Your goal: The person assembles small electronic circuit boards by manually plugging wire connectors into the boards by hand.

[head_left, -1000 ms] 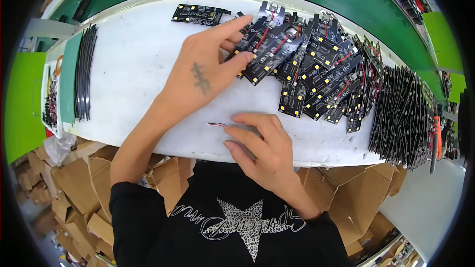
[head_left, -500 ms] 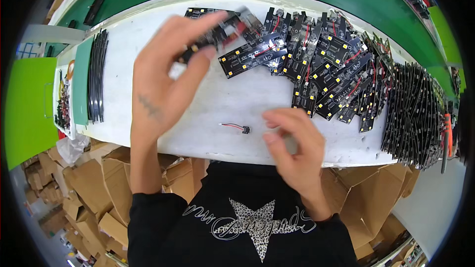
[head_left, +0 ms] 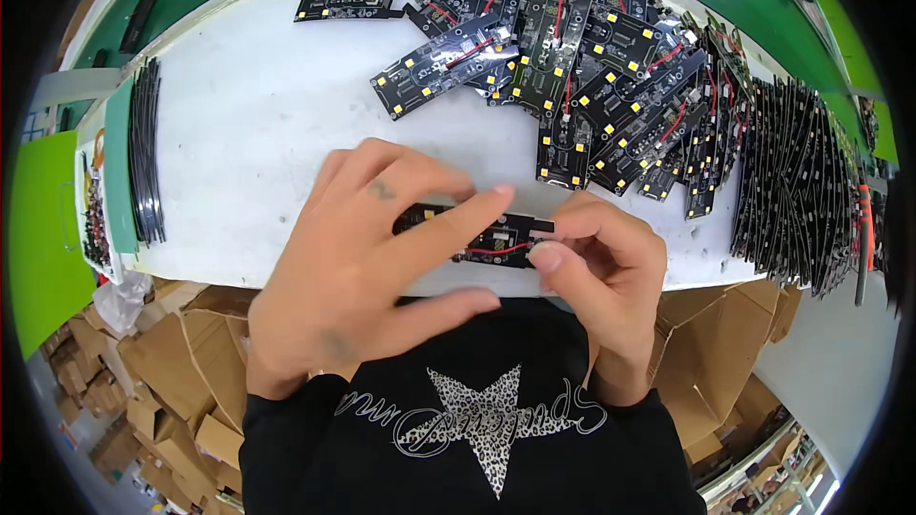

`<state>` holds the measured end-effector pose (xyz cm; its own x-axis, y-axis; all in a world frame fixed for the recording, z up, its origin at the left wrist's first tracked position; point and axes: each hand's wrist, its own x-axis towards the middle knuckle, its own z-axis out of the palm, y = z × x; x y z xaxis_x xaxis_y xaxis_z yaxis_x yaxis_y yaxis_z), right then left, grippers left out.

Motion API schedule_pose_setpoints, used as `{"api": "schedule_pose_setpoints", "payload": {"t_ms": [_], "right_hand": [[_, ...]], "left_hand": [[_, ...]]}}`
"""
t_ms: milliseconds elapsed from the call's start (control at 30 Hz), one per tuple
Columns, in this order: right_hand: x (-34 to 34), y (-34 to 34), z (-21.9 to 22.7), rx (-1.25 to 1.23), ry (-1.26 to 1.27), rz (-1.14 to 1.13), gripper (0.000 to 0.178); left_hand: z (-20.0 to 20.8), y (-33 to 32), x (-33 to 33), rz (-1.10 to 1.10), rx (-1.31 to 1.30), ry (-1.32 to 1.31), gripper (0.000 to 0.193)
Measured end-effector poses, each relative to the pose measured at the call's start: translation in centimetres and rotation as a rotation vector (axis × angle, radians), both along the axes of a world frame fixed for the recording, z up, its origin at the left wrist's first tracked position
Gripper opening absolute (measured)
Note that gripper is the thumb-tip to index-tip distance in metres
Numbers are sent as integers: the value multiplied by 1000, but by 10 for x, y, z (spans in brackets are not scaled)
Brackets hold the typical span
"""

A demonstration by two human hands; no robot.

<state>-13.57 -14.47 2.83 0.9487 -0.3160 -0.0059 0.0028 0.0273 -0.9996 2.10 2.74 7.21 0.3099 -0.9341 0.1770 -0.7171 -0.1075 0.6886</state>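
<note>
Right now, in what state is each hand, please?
Left hand: open, thumb and index finger spread apart, over the circuit board.
Right hand: closed, pinching the circuit board's right end.

Left hand (head_left: 353,267) – back up, slightly blurred, fingers pointing toward upper right. Left index finger (head_left: 458,227) nearly straight; left thumb (head_left: 448,315) stretched out lower, well apart from index tip. Remaining left fingers bent, tips partly hidden. Left wrist (head_left: 272,377) low.

Right hand (head_left: 615,272) – upright above right wrist (head_left: 622,377), turned inward. Right thumb (head_left: 571,277) and fingers drawn together in pinch. Hands near each other, apart.
</note>
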Motion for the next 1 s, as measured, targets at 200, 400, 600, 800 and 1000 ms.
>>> {"api": "schedule_pose_setpoints", "payload": {"t_ms": [200, 400, 600, 800, 1000], "right_hand": [[4, 5, -4, -46, -65, 4, 13], [7, 3, 8, -117, 11, 136, 11], [8, 7, 1, -52, 0, 124, 14], [3, 10, 2, 201, 62, 166, 10], [2, 7, 0, 392, -46, 65, 12]], "left_hand": [[-19, -1, -17, 82, -97, -179, 67], [-16, 6, -14, -19, -90, -119, 66], [-24, 10, -15, -11, -187, -77, 57], [-34, 14, -6, -69, -239, 31, 53], [-29, 24, 8, 39, -241, 33, 48]]}}
